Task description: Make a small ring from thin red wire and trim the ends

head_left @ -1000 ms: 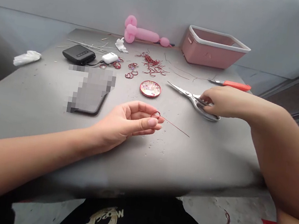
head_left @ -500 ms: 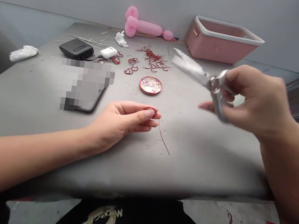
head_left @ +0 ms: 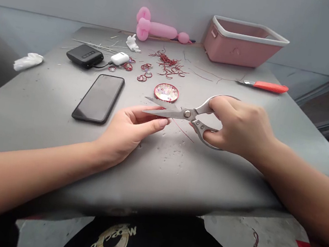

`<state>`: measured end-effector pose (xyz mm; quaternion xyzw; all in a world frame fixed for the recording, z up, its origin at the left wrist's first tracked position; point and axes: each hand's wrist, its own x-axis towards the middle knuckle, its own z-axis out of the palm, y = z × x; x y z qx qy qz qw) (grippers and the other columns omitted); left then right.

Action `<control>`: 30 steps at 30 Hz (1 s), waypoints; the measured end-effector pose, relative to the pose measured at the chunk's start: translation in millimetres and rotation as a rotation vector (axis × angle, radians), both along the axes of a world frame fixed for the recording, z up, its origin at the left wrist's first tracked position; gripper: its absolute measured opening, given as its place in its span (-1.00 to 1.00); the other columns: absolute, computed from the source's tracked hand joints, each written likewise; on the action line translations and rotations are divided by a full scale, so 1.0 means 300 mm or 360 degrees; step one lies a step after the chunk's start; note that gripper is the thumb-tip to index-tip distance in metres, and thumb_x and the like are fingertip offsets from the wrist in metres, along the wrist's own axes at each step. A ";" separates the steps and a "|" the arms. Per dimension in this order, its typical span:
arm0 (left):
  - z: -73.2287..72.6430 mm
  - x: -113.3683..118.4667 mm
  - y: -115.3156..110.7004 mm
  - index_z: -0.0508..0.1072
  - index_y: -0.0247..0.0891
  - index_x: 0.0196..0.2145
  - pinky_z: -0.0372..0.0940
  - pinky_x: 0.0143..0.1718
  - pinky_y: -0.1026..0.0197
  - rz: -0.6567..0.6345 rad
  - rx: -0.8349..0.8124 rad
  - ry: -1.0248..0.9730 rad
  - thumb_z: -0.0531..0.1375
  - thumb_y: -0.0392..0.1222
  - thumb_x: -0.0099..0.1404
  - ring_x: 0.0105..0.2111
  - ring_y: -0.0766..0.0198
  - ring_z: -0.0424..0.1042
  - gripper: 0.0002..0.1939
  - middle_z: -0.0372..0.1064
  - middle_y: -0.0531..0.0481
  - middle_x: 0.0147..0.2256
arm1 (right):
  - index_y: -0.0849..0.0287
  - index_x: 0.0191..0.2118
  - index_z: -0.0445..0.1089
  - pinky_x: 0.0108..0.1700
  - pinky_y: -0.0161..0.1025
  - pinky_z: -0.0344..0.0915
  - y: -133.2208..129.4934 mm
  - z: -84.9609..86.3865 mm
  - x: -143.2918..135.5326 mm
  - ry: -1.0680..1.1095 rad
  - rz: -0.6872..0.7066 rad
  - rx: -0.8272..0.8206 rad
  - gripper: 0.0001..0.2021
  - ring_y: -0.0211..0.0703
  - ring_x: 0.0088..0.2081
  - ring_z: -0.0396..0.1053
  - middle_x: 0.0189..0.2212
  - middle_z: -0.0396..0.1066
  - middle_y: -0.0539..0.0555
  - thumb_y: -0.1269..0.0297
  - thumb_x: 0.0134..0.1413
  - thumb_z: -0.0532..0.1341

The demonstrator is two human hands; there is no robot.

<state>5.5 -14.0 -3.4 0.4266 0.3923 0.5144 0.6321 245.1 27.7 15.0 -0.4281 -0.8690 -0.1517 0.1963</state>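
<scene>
My left hand (head_left: 129,130) is closed, its thumb and fingertips pinching a red cord (head_left: 183,129). One thin end of the cord trails down to the right; the portion at the fingertips is mostly behind metal blades. Those belong to the scissors (head_left: 187,114), held by the handles in my right hand (head_left: 241,122). Their blades are parted and point left, across the left fingertips. Whether they touch the cord I cannot tell. Just beyond the blades lies a round red-rimmed dish (head_left: 167,85) of small pale beads.
A black phone (head_left: 98,99) lies left of my hands. Farther back are a power bank (head_left: 84,56), a white case (head_left: 120,58), red cord rings (head_left: 127,67), cord scraps (head_left: 168,60) and a pink balloon (head_left: 162,30). A pink bin (head_left: 233,51) and red-handled utility knife (head_left: 270,87) are at right.
My right hand has brought the scissors down and left, from the raised right side to the left fingertips. The utility knife at right now shows. My left hand stays nearly in place.
</scene>
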 end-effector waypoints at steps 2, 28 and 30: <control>-0.003 -0.001 0.002 0.65 -0.14 -0.24 0.40 -0.07 0.33 0.0015 0.0016 0.0047 0.46 -0.31 0.09 -0.18 0.34 0.56 -0.76 0.64 0.05 -0.24 | 0.12 -0.35 0.24 -0.54 -0.19 0.00 0.004 -0.003 0.002 -0.0001 0.0010 0.0010 -0.81 -0.06 -0.46 0.32 -0.41 0.48 0.15 0.32 -0.18 0.21; 0.035 0.007 -0.032 0.63 -0.25 -0.30 0.47 -0.30 0.23 0.0090 0.0304 0.0484 0.44 -0.22 0.11 -0.42 0.29 0.55 -0.83 0.60 0.01 -0.38 | 0.12 -0.54 -0.12 -0.52 -0.21 -0.13 0.015 -0.017 -0.010 -0.0085 -0.0193 -0.0158 -0.69 -0.22 -0.56 -0.07 -0.66 0.17 0.07 0.32 -0.29 0.15; 0.035 0.007 -0.032 0.63 -0.26 -0.30 0.46 -0.30 0.21 0.0083 0.0329 0.0497 0.44 -0.21 0.11 -0.41 0.27 0.55 -0.83 0.59 -0.01 -0.38 | 0.11 -0.54 -0.11 -0.51 -0.21 -0.12 0.017 -0.020 -0.010 -0.0066 -0.0174 -0.0186 -0.70 -0.22 -0.55 -0.11 -0.65 0.14 0.06 0.32 -0.30 0.14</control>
